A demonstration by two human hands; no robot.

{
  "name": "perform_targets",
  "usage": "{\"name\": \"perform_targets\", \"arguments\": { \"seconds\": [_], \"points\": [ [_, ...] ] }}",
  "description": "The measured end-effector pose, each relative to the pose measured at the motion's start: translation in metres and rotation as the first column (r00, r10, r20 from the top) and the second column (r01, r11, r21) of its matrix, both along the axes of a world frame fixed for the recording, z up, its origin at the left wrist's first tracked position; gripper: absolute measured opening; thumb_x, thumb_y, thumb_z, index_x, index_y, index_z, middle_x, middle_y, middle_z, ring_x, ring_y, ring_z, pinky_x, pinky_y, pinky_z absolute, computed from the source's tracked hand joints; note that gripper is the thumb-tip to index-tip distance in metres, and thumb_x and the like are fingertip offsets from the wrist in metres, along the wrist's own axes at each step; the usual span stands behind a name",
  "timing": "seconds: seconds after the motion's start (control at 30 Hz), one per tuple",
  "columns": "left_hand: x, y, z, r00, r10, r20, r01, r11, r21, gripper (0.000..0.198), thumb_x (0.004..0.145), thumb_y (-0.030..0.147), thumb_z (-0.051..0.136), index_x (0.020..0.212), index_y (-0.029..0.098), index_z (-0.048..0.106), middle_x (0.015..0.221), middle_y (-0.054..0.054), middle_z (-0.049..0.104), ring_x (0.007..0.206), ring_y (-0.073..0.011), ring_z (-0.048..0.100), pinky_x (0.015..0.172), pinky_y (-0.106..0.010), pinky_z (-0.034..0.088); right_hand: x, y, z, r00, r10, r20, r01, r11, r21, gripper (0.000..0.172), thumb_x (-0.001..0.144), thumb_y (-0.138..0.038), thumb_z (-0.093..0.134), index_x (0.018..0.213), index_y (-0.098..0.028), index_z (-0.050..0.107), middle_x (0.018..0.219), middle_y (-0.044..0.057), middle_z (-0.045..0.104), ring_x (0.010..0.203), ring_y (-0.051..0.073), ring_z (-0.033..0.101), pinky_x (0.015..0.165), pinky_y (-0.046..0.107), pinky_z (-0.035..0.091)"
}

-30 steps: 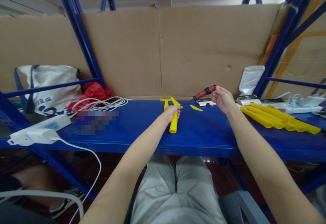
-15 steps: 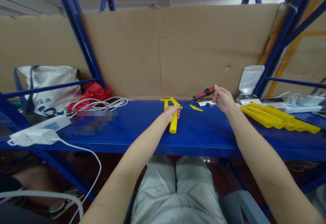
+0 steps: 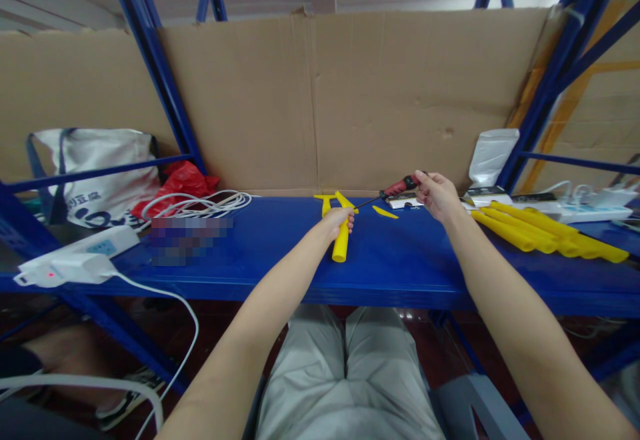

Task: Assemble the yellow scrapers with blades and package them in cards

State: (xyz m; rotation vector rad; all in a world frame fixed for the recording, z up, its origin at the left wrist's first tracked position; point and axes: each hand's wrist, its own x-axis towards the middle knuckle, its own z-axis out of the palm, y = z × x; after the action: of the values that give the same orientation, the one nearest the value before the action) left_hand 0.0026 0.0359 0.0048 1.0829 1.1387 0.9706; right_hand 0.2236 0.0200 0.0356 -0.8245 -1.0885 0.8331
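My left hand [image 3: 341, 222] is wrapped round a yellow part with a tube-shaped end [image 3: 340, 248], held low over the blue shelf. A red and black screwdriver [image 3: 399, 187] slants down to the left, its thin shaft reaching my left hand; the tip is hidden there. The fingers of my right hand [image 3: 436, 193] pinch the rear end of its handle. Another yellow piece [image 3: 327, 204] shows just behind my left hand; whether it is joined to the held part I cannot tell. A small flat yellow piece [image 3: 385, 212] lies below the screwdriver.
Several yellow tubes [image 3: 525, 228] lie on the blue shelf [image 3: 280, 253] at the right, near a power strip [image 3: 595, 212]. White cables [image 3: 220, 205], a red bag [image 3: 183, 183], a cloth bag [image 3: 110, 177] and a white power strip [image 3: 107, 243] are at the left. Cardboard [image 3: 240, 107] stands behind.
The screwdriver handle has turned a little, and the fingers of my right hand have shifted slightly on its end. My left hand has stayed in place.
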Motion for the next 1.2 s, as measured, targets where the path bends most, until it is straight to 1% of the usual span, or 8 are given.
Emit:
{"name": "perform_targets", "arguments": {
  "seconds": [0.13,0.37,0.5,0.73,0.83,0.97,1.07,1.2],
  "points": [
    [0.000,0.000,0.001,1.000,-0.003,0.009,0.003,1.000,-0.001,0.018,0.078,0.006,0.046,0.066,0.018,0.041,0.044,0.008,0.037,0.033,-0.0042,0.033,0.040,-0.018,0.028,-0.002,0.003,-0.002,0.999,-0.034,-0.021,0.035,0.999,0.010,0.044,0.059,-0.039,0.080,0.066,-0.022,0.039,0.044,-0.011,0.037,0.033,0.003,0.033,0.032,0.017,0.027],
    [0.001,-0.006,0.007,0.997,-0.040,0.061,0.036,0.998,0.057,0.018,0.080,0.007,0.043,0.066,0.019,0.040,0.044,0.008,0.037,0.032,-0.0044,0.031,0.038,-0.018,0.027,0.002,0.004,-0.002,0.974,-0.114,-0.196,0.140,0.982,0.124,0.045,0.062,-0.036,0.075,0.064,-0.023,0.032,0.042,-0.011,0.031,0.034,0.006,0.033,0.033,0.019,0.028],
    [0.001,-0.006,0.007,0.998,-0.006,0.070,0.001,0.998,0.063,0.018,0.081,0.008,0.044,0.067,0.018,0.041,0.045,0.009,0.037,0.033,-0.0036,0.032,0.040,-0.017,0.028,0.002,0.004,-0.003,0.973,-0.138,-0.187,0.157,0.983,0.094,0.044,0.062,-0.033,0.074,0.064,-0.023,0.031,0.042,-0.012,0.031,0.033,0.005,0.030,0.032,0.019,0.027],
    [0.000,-0.005,0.007,0.995,0.016,0.095,-0.022,0.998,0.056,0.018,0.081,0.008,0.045,0.067,0.018,0.040,0.046,0.008,0.039,0.032,-0.0034,0.032,0.039,-0.017,0.028,-0.011,0.002,-0.005,0.991,-0.104,-0.086,0.103,0.995,-0.018,0.041,0.062,-0.032,0.075,0.065,-0.022,0.035,0.041,-0.011,0.034,0.032,0.005,0.032,0.032,0.018,0.027],
    [0.000,-0.005,0.007,0.995,0.022,0.098,-0.028,0.998,0.060,0.018,0.080,0.006,0.044,0.067,0.018,0.040,0.045,0.008,0.039,0.032,-0.0037,0.033,0.038,-0.017,0.028,-0.012,0.003,-0.007,0.999,-0.046,-0.023,0.044,0.995,-0.085,0.041,0.063,-0.034,0.075,0.064,-0.022,0.036,0.040,-0.011,0.033,0.032,0.005,0.033,0.032,0.018,0.027],
    [0.000,-0.006,0.008,0.995,0.027,0.099,-0.033,0.997,0.066,0.018,0.079,0.006,0.044,0.067,0.018,0.040,0.045,0.008,0.039,0.032,-0.0041,0.033,0.038,-0.017,0.028,-0.010,0.004,-0.012,0.985,0.097,0.142,-0.051,0.954,-0.296,0.037,0.062,-0.035,0.078,0.064,-0.019,0.044,0.042,-0.007,0.043,0.035,0.005,0.038,0.032,0.017,0.027],
    [0.000,-0.008,0.009,0.994,0.036,0.101,-0.042,0.997,0.062,0.018,0.080,0.006,0.044,0.067,0.018,0.041,0.045,0.008,0.040,0.032,-0.0041,0.033,0.038,-0.017,0.027,-0.013,0.002,-0.018,0.913,0.252,0.321,-0.092,0.893,-0.440,0.035,0.059,-0.036,0.080,0.067,-0.017,0.052,0.048,-0.003,0.053,0.038,0.005,0.043,0.032,0.016,0.030],
    [0.000,-0.009,0.010,0.992,0.080,0.095,-0.085,0.995,0.052,0.016,0.082,0.007,0.045,0.070,0.018,0.043,0.046,0.008,0.041,0.032,-0.0040,0.034,0.038,-0.018,0.028,-0.020,-0.002,-0.025,0.795,0.405,0.452,-0.157,0.856,-0.492,0.038,0.054,-0.035,0.083,0.075,-0.017,0.056,0.057,0.000,0.063,0.041,0.006,0.048,0.033,0.015,0.033]
  ]
}}
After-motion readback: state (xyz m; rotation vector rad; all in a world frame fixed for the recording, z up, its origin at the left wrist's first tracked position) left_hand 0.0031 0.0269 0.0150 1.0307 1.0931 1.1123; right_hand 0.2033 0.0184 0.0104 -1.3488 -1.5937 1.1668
